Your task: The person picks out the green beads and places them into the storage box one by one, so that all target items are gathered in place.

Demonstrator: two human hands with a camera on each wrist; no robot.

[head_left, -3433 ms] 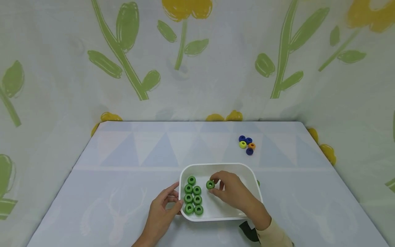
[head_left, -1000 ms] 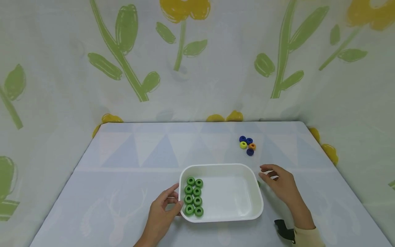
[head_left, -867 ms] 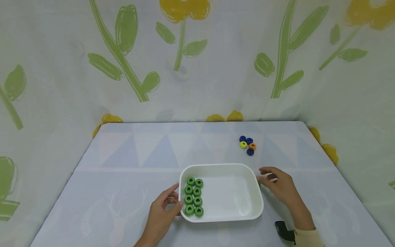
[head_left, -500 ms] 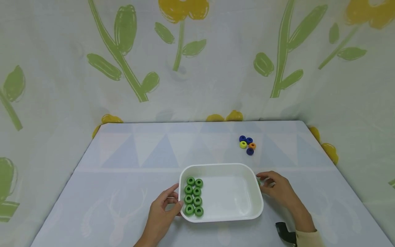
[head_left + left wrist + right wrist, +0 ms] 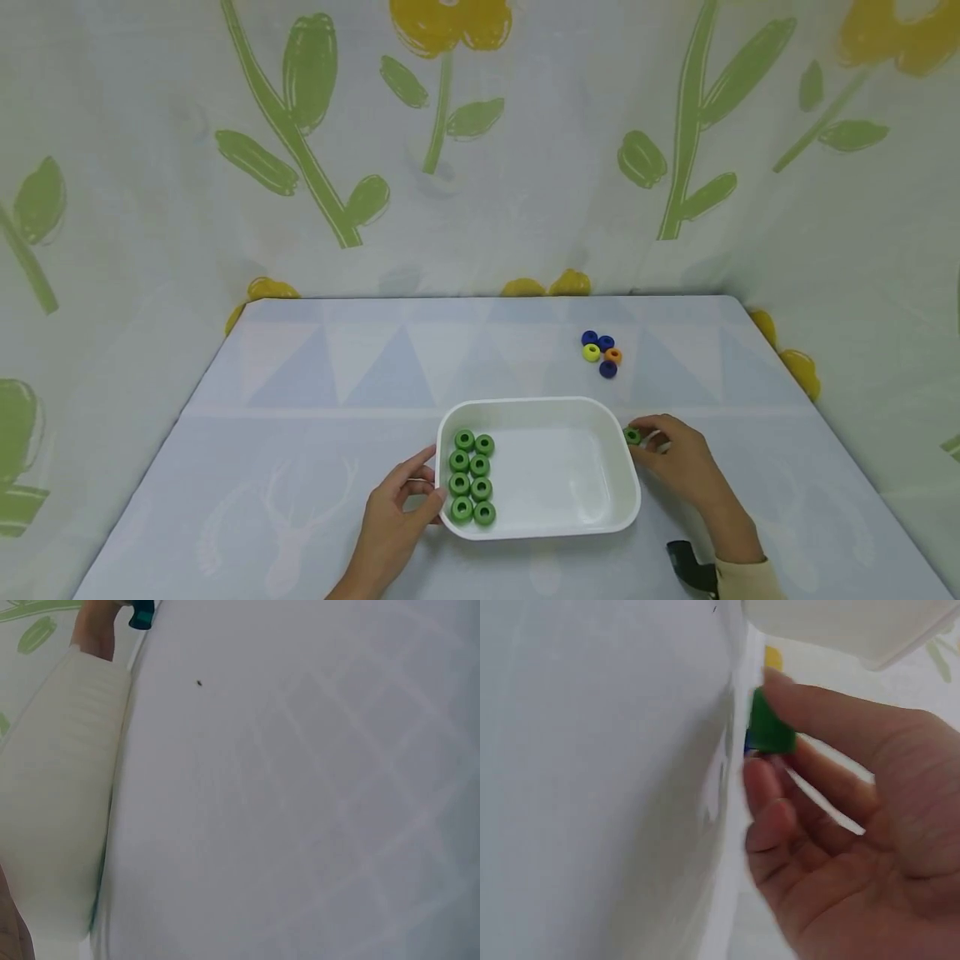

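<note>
In the head view, a white tray [image 5: 555,467] stands on the table, with two columns of green ring-shaped beads [image 5: 460,485] along its left end. My left hand [image 5: 393,517] grips the tray's left side, thumb at the rim and fingers against the outer wall. Beyond the tray's right end, my right hand [image 5: 678,454] pinches one green bead [image 5: 632,436] between thumb and fingers. The right wrist view shows that bead [image 5: 771,727] close up, side-on at the fingertips. Only a sliver of my left hand [image 5: 13,930] appears in the left wrist view.
Behind the tray lies a small cluster of beads: several blue ones [image 5: 607,368], a yellow one [image 5: 591,352] and an orange one [image 5: 613,356]. A flower-print cloth [image 5: 525,208] hangs behind the pale patterned table [image 5: 300,467]. A dark mount [image 5: 690,567] sits at the right wrist.
The right hand set a green bead at the back of the second column, moved out past the tray's right end, and took hold of another green bead. The left hand stays on the tray.
</note>
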